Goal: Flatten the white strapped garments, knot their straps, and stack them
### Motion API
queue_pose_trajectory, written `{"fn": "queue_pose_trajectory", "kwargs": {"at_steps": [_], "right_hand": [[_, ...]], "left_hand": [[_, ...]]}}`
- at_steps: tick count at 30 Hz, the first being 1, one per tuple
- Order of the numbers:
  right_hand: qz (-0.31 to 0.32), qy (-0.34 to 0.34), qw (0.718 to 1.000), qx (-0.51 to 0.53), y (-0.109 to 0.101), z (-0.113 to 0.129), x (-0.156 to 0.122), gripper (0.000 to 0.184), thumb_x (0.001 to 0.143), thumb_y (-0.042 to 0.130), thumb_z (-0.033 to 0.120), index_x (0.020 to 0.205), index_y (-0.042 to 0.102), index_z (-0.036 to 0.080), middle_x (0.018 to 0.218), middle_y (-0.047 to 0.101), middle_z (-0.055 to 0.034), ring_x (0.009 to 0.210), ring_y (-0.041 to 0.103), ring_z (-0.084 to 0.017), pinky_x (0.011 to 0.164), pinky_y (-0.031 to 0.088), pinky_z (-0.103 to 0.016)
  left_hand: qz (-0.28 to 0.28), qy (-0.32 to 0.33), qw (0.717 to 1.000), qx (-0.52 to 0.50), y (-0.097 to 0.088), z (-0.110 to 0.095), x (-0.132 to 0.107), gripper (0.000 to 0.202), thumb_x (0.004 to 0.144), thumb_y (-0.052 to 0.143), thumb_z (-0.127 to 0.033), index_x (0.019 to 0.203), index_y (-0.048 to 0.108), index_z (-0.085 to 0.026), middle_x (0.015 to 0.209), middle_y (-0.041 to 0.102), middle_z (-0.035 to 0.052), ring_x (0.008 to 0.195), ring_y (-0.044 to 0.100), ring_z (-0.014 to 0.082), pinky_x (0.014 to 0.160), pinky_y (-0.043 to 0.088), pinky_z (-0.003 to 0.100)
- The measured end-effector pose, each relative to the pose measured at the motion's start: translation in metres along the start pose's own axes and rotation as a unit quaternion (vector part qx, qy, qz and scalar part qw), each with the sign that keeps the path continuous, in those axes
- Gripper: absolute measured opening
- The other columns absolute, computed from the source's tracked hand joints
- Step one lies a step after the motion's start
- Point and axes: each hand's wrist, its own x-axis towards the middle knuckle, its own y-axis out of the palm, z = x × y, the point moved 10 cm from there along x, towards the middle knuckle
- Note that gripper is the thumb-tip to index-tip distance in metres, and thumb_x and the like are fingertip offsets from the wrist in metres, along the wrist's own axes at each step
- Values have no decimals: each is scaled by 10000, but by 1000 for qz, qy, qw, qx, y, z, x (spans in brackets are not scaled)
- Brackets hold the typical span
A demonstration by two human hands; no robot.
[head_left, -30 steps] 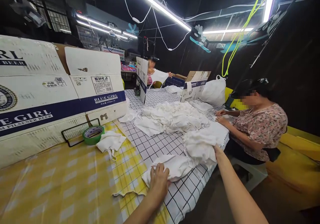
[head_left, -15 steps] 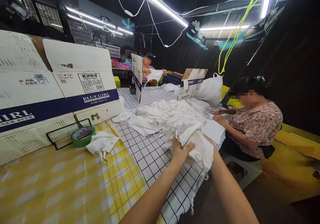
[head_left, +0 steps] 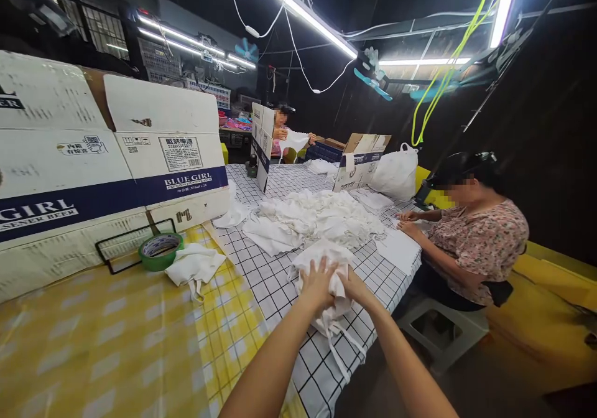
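Note:
A bundle of white cloth pieces with thin straps [head_left: 333, 253] is gathered between my two hands at the near side of the checked table. My left hand [head_left: 319, 286] grips it from the left, its fingers spread over the top. From the right, my right hand [head_left: 355, 287] holds the same bundle, its fingertips partly hidden in the folds. Several straps hang from the bundle toward the table edge. Just beyond lies a wide heap of similar white cloth pieces [head_left: 321, 216].
To the left, a white cloth piece [head_left: 194, 265] lies beside a roll of green tape [head_left: 161, 253] and a black wire frame [head_left: 109, 253]. A large cardboard box [head_left: 177, 119] stands behind them. A co-worker [head_left: 485, 237] sits at right; another person [head_left: 282, 135] holds white cloth at the far end.
The bundle has come down and nearer to me, away from the heap. My right hand, hidden behind the cloth before, now shows. The left fingers have spread over the top.

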Motion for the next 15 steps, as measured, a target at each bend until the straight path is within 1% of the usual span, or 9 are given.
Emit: {"fn": "queue_pose_trajectory", "kwargs": {"at_steps": [1, 3, 5, 7, 9, 10, 11, 13, 15], "right_hand": [[-9, -10, 1000, -1, 2, -3, -19, 440, 764, 511, 379, 1166, 537, 202, 1175, 587, -79, 1144, 485, -262, 966, 369, -395], [-89, -16, 996, -18, 5, -19, -68, 475, 771, 459, 453, 1186, 518, 227, 1168, 579, -93, 1169, 456, -291, 971, 354, -441], [-121, 5, 990, -72, 29, -48, -120, 519, 686, 536, 513, 1154, 536, 289, 1133, 587, -108, 1116, 487, -345, 888, 406, -482], [-82, 25, 990, -110, 62, -75, -159, 434, 582, 592, 533, 989, 604, 380, 986, 641, -80, 972, 563, -385, 707, 467, -494], [-40, 52, 991, -115, 76, -91, -177, 247, 611, 536, 507, 830, 624, 434, 798, 668, -41, 787, 625, -356, 609, 463, -449], [-25, 65, 990, -119, 71, -92, -177, 193, 634, 501, 497, 766, 626, 434, 713, 664, -32, 712, 634, -342, 575, 450, -427], [-17, 79, 989, -125, 57, -89, -170, 177, 646, 476, 488, 709, 626, 419, 636, 653, -30, 651, 633, -333, 550, 435, -408], [-68, 78, 984, -143, 4, -66, -139, 272, 726, 399, 482, 702, 635, 350, 601, 645, -46, 606, 621, -298, 570, 424, -383], [-127, 48, 980, -144, -50, -32, -93, 299, 735, 403, 459, 687, 636, 279, 613, 644, -59, 597, 603, -268, 592, 422, -358]], "left_hand": [[14, -20, 1000, -4, 0, 9, 6, 979, 504, 746, -283, 1352, 265, -373, 1474, 182, 69, 1298, 148, 432, 953, 173, 653], [15, -43, 999, -13, -3, 19, 15, 930, 515, 736, -295, 1338, 307, -343, 1394, 325, 106, 1233, 280, 420, 916, 268, 608], [10, -50, 999, -14, -5, 21, 20, 903, 506, 740, -303, 1319, 346, -316, 1311, 409, 126, 1180, 345, 408, 896, 301, 578], [9, -61, 998, -13, -5, 22, 24, 913, 479, 752, -283, 1306, 367, -303, 1271, 436, 134, 1159, 361, 407, 889, 308, 566], [9, -73, 997, -14, -6, 24, 28, 942, 431, 770, -236, 1289, 388, -297, 1252, 451, 135, 1150, 369, 411, 886, 312, 558], [9, -78, 997, -16, -8, 26, 30, 924, 426, 768, -216, 1274, 407, -290, 1241, 462, 135, 1143, 381, 408, 887, 315, 549], [8, -81, 996, -20, -10, 29, 31, 873, 440, 758, -207, 1250, 438, -276, 1221, 482, 137, 1129, 403, 400, 886, 323, 535], [7, -85, 996, -32, -15, 35, 33, 685, 505, 718, -213, 1162, 526, -233, 1145, 544, 143, 1075, 470, 374, 872, 353, 488], [7, -86, 995, -49, -19, 40, 31, 499, 560, 677, -230, 1051, 598, -197, 1050, 604, 146, 1006, 532, 343, 837, 389, 430]]}}
